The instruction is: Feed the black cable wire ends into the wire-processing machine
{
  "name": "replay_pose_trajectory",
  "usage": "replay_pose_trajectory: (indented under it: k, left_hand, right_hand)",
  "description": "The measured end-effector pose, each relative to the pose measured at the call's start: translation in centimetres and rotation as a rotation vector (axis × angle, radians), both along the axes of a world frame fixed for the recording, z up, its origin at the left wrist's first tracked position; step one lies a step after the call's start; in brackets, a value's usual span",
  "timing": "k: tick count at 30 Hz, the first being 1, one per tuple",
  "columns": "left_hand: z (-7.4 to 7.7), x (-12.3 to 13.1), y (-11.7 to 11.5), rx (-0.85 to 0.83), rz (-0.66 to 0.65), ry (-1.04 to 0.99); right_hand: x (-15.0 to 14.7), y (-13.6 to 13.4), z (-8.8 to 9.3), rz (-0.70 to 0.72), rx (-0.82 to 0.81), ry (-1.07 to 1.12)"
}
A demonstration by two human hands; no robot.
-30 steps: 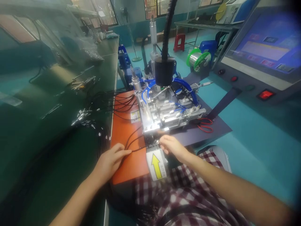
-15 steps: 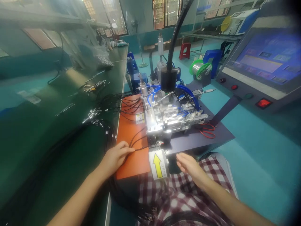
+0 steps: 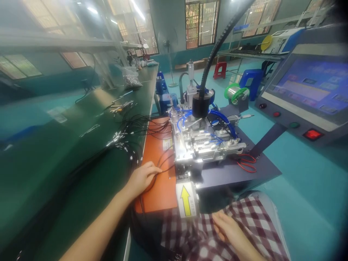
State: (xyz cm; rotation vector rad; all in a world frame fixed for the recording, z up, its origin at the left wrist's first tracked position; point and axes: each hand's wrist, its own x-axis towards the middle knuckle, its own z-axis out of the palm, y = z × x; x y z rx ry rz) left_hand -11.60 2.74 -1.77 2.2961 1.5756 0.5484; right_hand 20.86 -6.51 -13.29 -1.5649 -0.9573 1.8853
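Observation:
My left hand (image 3: pixel 144 177) pinches a black cable (image 3: pixel 169 168) between thumb and fingertips over the orange board (image 3: pixel 160 199). The cable's far end runs to the front of the metal machine (image 3: pixel 202 143). My right hand (image 3: pixel 227 226) is low over the checked cloth (image 3: pixel 252 217) on my lap, right of the white block with a yellow arrow (image 3: pixel 186 199). Its fingers are loosely curled together and nothing shows in them. Other black cables (image 3: pixel 136 121) run from the green bench across the board to the machine's left side.
A thick bundle of black cables (image 3: pixel 81 163) with pale metal ends lies along the green bench (image 3: pixel 100 203). At the right stands a control panel (image 3: pixel 307 87) with a lit screen and buttons. Behind the machine sit a wire spool (image 3: pixel 235 92) and stools.
My right hand has dropped from beside the machine's front edge toward my lap. My left hand still pinches the cable, now nearer the machine's front. The view has tilted up slightly.

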Motion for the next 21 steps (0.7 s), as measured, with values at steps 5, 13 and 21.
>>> replay_pose_trajectory:
  k: [5,13,21]
  left_hand:
    - [-0.1,0.0,-0.4,0.0,0.003,-0.013]
    - [-0.8,-0.4,-0.4,-0.071,0.004,-0.002]
    - [-1.1,-0.4,-0.1,-0.059,-0.018,-0.011]
  right_hand:
    - [-0.4,-1.2,-1.2,0.06,0.016,0.041]
    - [-0.9,-3.1,-2.1,0.15,-0.05,0.052]
    - [-1.4,-3.1,-1.7,0.225,0.005,0.042]
